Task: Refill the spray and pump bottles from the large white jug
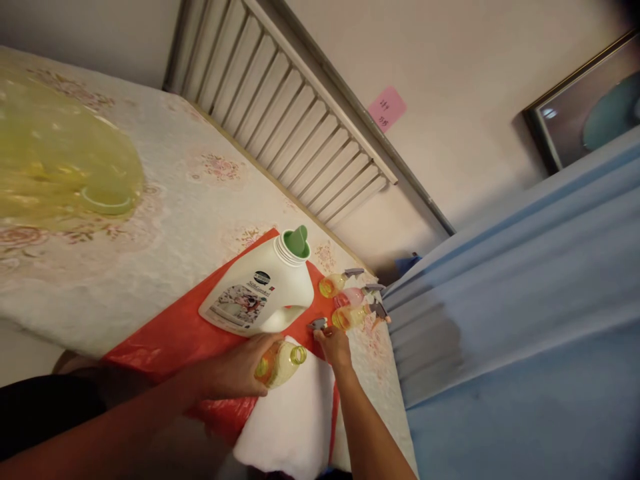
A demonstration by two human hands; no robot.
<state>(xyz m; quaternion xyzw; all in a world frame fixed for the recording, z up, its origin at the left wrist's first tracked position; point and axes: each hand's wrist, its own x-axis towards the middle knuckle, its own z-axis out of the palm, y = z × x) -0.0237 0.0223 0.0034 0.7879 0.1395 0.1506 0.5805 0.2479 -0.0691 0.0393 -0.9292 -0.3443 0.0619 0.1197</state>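
My left hand (249,365) is wrapped round a clear bottle (284,367) of yellowish liquid, tilted, its neck uncapped. In the fingers of my right hand (334,345) is a grey spray nozzle (317,324), apart from the bottle. Just beyond my hands a large white detergent jug (260,287) stands with its green spout (297,241) showing and no cap on it. Right of the jug is a group of small spray bottles: one yellow (330,285), one pink (349,298) and another yellow (349,317), all with grey nozzles. A white cloth (295,427) lies beneath the held bottle.
A red plastic sheet (180,333) lies under the jug on the flowered tablecloth (190,213). At the far left rests a big translucent yellow bag (60,153). A radiator (285,100) borders the table's back edge, and a blue curtain (500,300) hangs on the right.
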